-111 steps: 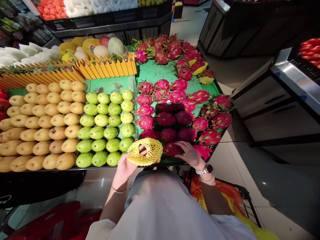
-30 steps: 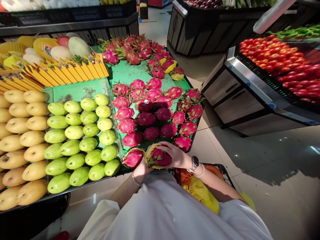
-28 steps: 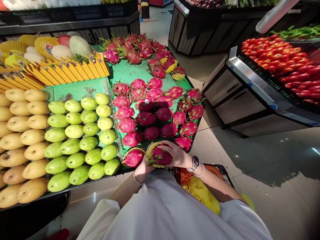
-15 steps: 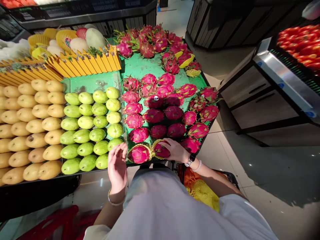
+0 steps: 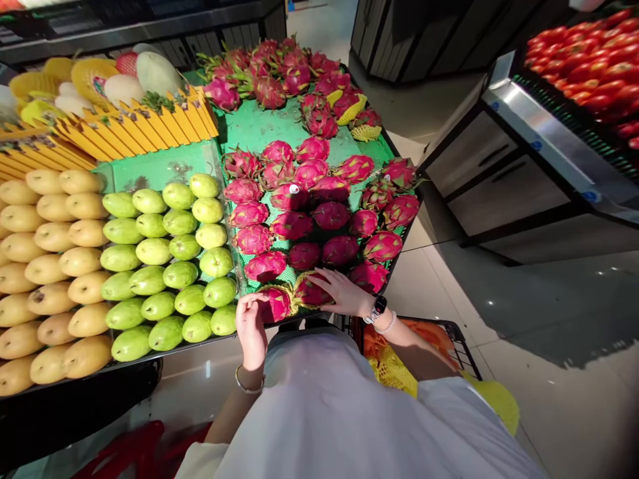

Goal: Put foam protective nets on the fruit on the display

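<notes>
In the front row of the green-lined stand lie two dragon fruits in yellow foam nets. My right hand (image 5: 344, 293) is over the right netted dragon fruit (image 5: 310, 291), fingers across its top and thumb along its near side. The left netted dragon fruit (image 5: 277, 304) sits close against it. At that fruit's left end is my left hand (image 5: 252, 326), its fingers raised, slightly bent and reaching its edge; they grip nothing. Behind them, bare dragon fruits (image 5: 292, 225) lie in rows, some in shadow.
Left of the dragon fruits are rows of green guava-like fruits (image 5: 148, 279) and tan pear-like fruits (image 5: 52, 266). An orange picket divider (image 5: 144, 130) stands behind. More dragon fruits (image 5: 272, 73) are heaped at the back. A basket (image 5: 462, 346) is at my right side; tomatoes (image 5: 589, 63) lie further right.
My left hand has moved right, from beside the green fruits to the left netted dragon fruit. My right hand stays at the right one. The whole view has shifted a little.
</notes>
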Tool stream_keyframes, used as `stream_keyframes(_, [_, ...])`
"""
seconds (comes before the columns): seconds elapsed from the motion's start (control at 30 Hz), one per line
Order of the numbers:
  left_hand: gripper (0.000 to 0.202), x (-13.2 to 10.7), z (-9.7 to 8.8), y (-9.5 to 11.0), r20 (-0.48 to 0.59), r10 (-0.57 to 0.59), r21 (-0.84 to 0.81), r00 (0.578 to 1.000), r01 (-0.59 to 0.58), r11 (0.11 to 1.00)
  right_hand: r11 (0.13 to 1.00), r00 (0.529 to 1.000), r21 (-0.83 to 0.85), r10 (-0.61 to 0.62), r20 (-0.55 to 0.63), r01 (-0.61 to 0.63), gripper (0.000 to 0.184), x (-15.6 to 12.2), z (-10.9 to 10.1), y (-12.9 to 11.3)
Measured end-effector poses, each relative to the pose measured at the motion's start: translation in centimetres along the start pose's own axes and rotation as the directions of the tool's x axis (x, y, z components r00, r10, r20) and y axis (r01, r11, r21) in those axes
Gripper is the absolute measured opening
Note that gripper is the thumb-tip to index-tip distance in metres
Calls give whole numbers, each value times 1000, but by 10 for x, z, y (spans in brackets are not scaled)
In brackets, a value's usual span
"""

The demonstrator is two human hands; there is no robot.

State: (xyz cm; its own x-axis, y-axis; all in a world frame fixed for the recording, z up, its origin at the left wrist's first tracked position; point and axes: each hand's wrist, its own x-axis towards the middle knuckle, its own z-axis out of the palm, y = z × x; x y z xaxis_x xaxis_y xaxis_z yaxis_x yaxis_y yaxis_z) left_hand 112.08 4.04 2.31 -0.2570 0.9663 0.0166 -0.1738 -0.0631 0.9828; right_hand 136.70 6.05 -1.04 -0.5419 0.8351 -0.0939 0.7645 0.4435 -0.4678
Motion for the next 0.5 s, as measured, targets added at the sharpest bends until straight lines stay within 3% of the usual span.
stream_keyframes(0.07, [12,1,5,-3,191,28,235,981,-74,969,1000,990,1,24,-140,-24,63,-20,-5,0])
stream_keyframes(0.13, [14,2,13,-7,384,67,388,921,-227,893,998,956,-7,55,-289,-60,45,-43,-10,1])
stream_keyframes(0.23, [15,5,27,-14,565,129,405,815,-410,817,996,928,17,85,-362,-84,37,-80,-5,10])
stream_keyframes(0.27, [15,5,33,-16,607,131,387,784,-436,812,989,911,48,149,-385,-142,35,-92,1,16])
stream_keyframes(0.3, [16,6,38,-18,649,120,368,751,-449,814,966,867,92,258,-427,-242,36,-105,10,23])
stream_keyframes(0.33, [16,6,43,-21,692,100,350,715,-453,820,917,784,148,394,-480,-370,39,-117,21,32])
stream_keyframes(0.4, [18,6,53,-26,770,54,316,635,-453,833,746,522,277,636,-569,-606,49,-142,49,51])
stream_keyframes(0.43, [18,6,57,-28,799,37,302,601,-453,839,677,427,313,690,-584,-667,53,-153,66,59])
stream_keyframes(0.47, [19,6,61,-31,819,26,292,574,-455,841,632,373,329,719,-586,-702,55,-164,83,65])
stream_keyframes(0.5, [20,5,64,-34,832,19,287,555,-460,840,609,355,331,735,-578,-721,54,-173,102,69])
